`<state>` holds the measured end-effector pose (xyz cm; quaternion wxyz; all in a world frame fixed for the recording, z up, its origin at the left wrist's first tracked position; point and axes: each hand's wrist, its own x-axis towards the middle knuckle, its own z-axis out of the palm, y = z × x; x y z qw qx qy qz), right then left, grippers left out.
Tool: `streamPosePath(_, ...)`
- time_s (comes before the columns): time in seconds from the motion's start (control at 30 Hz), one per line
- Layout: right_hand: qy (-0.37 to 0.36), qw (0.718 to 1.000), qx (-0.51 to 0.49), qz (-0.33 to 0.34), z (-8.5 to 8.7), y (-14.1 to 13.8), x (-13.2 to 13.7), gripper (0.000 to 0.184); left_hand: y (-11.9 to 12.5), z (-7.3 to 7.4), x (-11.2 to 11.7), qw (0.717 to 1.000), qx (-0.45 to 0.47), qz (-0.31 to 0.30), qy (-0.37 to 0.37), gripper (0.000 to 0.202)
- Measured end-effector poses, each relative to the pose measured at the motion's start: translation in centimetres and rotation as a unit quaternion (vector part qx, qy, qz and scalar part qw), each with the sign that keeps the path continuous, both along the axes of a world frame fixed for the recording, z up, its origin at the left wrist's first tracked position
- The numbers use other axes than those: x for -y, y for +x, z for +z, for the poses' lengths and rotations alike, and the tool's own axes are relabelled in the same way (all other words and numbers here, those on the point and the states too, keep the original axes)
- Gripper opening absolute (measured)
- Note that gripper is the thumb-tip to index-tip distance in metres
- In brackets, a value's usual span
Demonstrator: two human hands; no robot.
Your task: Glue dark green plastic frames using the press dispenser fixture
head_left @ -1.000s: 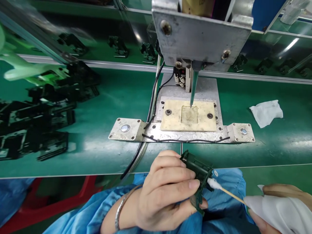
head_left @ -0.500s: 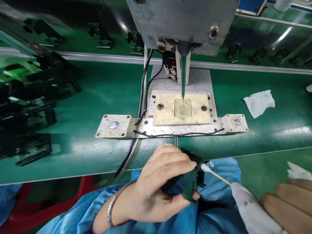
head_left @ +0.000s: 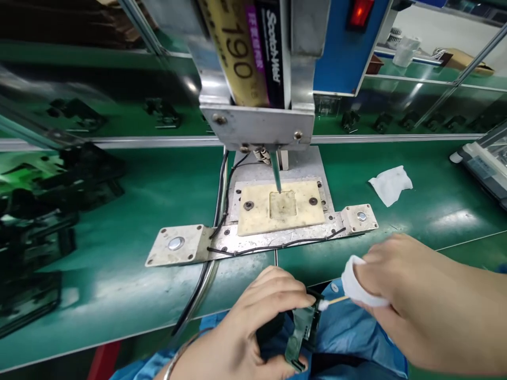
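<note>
We are gripping the part [head_left: 303,330] in our left hand [head_left: 253,327]; our right hand [head_left: 412,295] fingers are pinching a swab [head_left: 330,302], tip touching it. Cleaning appears underway; the fixture [head_left: 279,207] is sitting unloaded.

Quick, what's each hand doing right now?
Left hand: closed on the dark plastic part.
Right hand: closed on the cotton swab, its tip at the part.
</note>
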<state>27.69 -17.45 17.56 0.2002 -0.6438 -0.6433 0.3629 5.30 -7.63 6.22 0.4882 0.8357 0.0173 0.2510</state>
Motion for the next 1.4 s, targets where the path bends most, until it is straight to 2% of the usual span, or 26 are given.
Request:
streamPosePath(0.03, -0.042, 0.999, 0.023, 0.007, 0.1, 0.0, -0.5, 0.032, 0.0, 0.0, 0.0, 1.000, -0.002, -0.005, 0.004, 0.051)
streamPosePath(0.1, -0.170, 0.985, 0.038, -0.022, 0.1, 0.2, -1.2, 0.036, -0.1, 0.1, 0.0, 1.000, 0.000, -0.008, 0.008, 0.051)
streamPosePath(0.17, -0.276, 0.957, -0.027, -0.085, -0.3, 0.7, -1.6, 0.032, -0.2, 0.1, -0.2, 1.000, 0.007, -0.004, 0.015, 0.050)
streamPosePath(0.2, -0.302, 0.943, -0.081, -0.110, -0.7, 1.0, -1.6, 0.029, -0.3, 0.2, -0.2, 1.000, 0.013, 0.002, 0.019, 0.049)
streamPosePath(0.3, -0.284, 0.911, -0.261, -0.145, -2.3, 1.5, -1.1, 0.025, -0.4, 0.2, -0.4, 0.998, 0.043, 0.041, 0.026, 0.048)
streamPosePath(0.4, -0.249, 0.861, -0.415, -0.155, -4.1, 1.1, 0.0, 0.031, -0.2, -0.1, -0.4, 0.990, 0.106, 0.092, 0.012, 0.049)
streamPosePath(0.47, -0.243, 0.827, -0.484, -0.148, -5.3, 0.5, 0.9, 0.038, 0.1, -0.3, -0.2, 0.982, 0.155, 0.109, -0.007, 0.055)
streamPosePath(0.57, -0.216, 0.801, -0.532, -0.169, -6.9, -0.2, 2.5, 0.043, 0.5, -0.6, 0.0, 0.972, 0.196, 0.115, -0.058, 0.064)
streamPosePath(0.67, -0.126, 0.797, -0.544, -0.230, -7.9, 0.2, 3.9, 0.039, 0.9, -0.7, 0.2, 0.965, 0.208, 0.108, -0.121, 0.068)
streamPosePath(0.73, -0.059, 0.793, -0.552, -0.250, -8.3, 0.8, 4.5, 0.038, 1.1, -0.7, 0.3, 0.960, 0.212, 0.098, -0.151, 0.068)
streamPosePath(0.8, -0.025, 0.794, -0.549, -0.260, -8.3, 1.3, 4.8, 0.039, 1.2, -0.7, 0.2, 0.958, 0.215, 0.091, -0.166, 0.069)
streamPosePath(0.93, 0.003, 0.809, -0.511, -0.292, -8.1, 2.1, 4.9, 0.036, 1.3, -0.7, 0.1, 0.962, 0.210, 0.090, -0.152, 0.068)
streamPosePath(1.17, 0.033, 0.802, -0.474, -0.361, -8.1, 2.6, 4.9, 0.033, 1.4, -0.3, -0.1, 0.972, 0.197, 0.095, -0.085, 0.058)
streamPosePath(1.4, 0.076, 0.842, -0.337, -0.413, -8.0, 2.4, 4.9, 0.026, 1.4, -0.4, -0.3, 0.975, 0.187, 0.096, -0.075, 0.055)
